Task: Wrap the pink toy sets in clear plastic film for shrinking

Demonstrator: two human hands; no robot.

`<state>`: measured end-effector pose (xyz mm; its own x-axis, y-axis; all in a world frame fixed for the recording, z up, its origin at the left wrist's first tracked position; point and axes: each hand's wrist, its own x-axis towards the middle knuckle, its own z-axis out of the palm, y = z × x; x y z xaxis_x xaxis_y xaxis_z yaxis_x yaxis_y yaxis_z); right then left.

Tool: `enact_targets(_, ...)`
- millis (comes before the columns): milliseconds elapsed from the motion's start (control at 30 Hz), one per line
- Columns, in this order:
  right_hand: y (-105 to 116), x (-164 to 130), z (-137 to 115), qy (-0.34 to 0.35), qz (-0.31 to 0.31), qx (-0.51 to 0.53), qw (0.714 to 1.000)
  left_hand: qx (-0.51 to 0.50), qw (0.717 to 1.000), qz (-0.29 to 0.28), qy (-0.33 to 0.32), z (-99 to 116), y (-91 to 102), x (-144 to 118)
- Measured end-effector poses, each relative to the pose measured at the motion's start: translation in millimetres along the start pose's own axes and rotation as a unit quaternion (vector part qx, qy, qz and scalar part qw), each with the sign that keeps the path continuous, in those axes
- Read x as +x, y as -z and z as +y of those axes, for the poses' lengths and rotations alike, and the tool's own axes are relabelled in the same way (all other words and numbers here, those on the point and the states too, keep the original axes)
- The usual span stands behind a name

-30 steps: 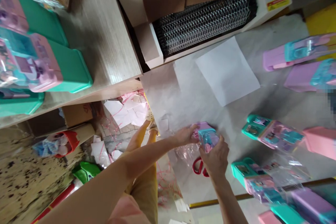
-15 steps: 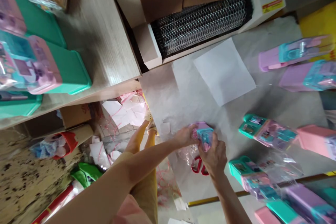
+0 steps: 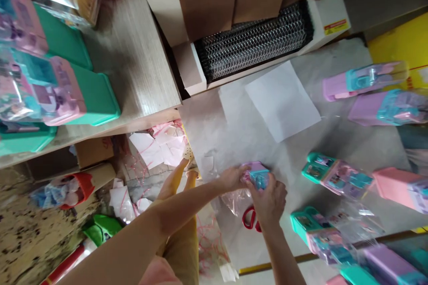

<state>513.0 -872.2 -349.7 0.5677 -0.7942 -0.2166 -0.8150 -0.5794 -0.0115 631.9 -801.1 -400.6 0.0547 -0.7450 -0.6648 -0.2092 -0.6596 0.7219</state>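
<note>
While my left hand point(image 3: 231, 177) steadies the toy case point(image 3: 257, 174) near the worktop's point(image 3: 301, 151) front edge, my right hand point(image 3: 269, 200) closes over its near end; both grip it. A clear bag point(image 3: 238, 197) lies just beside, over red scissors point(image 3: 249, 219). I judge bagging is underway; next calls for opening the bag's mouth.

One white paper sheet point(image 3: 281, 100), one pair of red scissors point(image 3: 249, 219), and three green boxes point(image 3: 96, 98) on the shelf.
</note>
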Motion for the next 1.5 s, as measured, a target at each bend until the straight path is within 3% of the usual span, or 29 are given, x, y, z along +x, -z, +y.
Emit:
enact_targets(300,-12,4,3,0.022,0.053,-0.044,0.997,-0.064,0.998,0.018,0.0,-6,-13.6,6)
enact_targets(433,-9,7,-2,-0.025,0.048,-0.027,0.998,-0.075,0.997,0.033,0.014,-6,-17.8,8)
enact_targets(533,-4,7,-1,-0.058,0.01,-0.002,0.998,-0.066,0.997,0.038,0.009,0,-14.8,6)
enact_targets(633,0,-1,10,-0.004,-0.02,0.063,0.998,-0.037,0.999,0.029,0.019,9,-8.9,3)
enact_targets(767,-5,-19,25,0.081,0.03,0.096,0.992,-0.01,0.999,0.023,0.025,21,-4.0,1)
enact_targets(867,-10,-25,27,0.073,0.063,0.047,0.994,-0.004,1.0,-0.012,0.004,22,-1.6,3)
enact_targets(1000,-7,-24,22,0.057,0.028,-0.006,0.998,0.002,0.999,-0.045,-0.008,17,1.3,8)
enact_targets(1100,-5,-23,22,0.046,0.005,-0.025,0.999,0.0,0.999,-0.037,-0.006,14,-0.4,9)
enact_targets(1267,-11,-23,26,0.063,0.041,-0.029,0.997,-0.035,0.999,-0.011,-0.009,15,-9.1,8)
enact_targets(1500,-13,-22,27,0.043,0.038,0.002,0.998,-0.029,0.999,0.018,0.01,26,-14.1,4)
